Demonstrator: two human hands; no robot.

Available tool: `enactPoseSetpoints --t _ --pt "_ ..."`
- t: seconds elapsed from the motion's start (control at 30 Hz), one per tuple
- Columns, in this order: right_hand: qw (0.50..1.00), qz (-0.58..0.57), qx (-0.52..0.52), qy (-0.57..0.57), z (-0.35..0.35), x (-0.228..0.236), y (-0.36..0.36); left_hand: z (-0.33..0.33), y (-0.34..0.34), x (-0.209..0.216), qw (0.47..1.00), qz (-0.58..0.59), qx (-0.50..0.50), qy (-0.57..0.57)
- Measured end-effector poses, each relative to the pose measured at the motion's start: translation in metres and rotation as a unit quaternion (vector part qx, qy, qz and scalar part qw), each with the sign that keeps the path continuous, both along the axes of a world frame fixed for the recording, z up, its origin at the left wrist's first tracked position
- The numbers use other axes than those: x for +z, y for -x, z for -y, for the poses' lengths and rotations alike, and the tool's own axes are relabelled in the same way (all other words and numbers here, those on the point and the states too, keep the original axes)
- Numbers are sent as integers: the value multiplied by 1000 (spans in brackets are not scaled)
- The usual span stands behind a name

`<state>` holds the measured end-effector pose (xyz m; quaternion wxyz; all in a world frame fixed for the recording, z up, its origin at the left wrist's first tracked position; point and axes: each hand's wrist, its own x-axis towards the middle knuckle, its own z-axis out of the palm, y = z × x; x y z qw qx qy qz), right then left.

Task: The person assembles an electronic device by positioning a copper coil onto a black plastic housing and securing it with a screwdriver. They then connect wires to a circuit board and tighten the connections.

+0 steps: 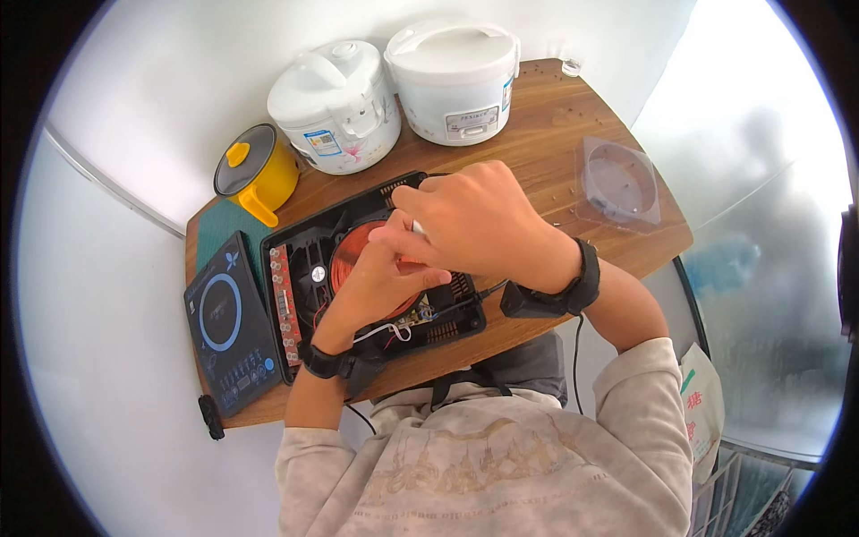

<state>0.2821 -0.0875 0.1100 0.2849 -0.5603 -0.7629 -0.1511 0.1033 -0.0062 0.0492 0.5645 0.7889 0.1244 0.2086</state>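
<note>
While both curl over the ribbed black cooker shell point(376, 268), right hand point(474, 224) pinching a slim white tool point(417, 228), left hand point(380, 282) grip unclear

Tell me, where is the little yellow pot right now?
The yellow pot stands at the table's far left corner, left of the two white rice cookers, behind the opened cooktop.
</note>
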Motion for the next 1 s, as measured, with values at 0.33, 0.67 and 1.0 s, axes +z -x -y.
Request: enactPoseSetpoints --t 0.33,0.67,1.0 --pt "978 -110 177 5 11 6 -5 -26 20 -7 997 -51 -63 12" --pt "996 -34 1 82 3 4 3 -7 8 8 996 -55 -42 -51" --pt "985 -125 118 -1 13 4 -4 -21 18 6 994 -60 -68 -54"
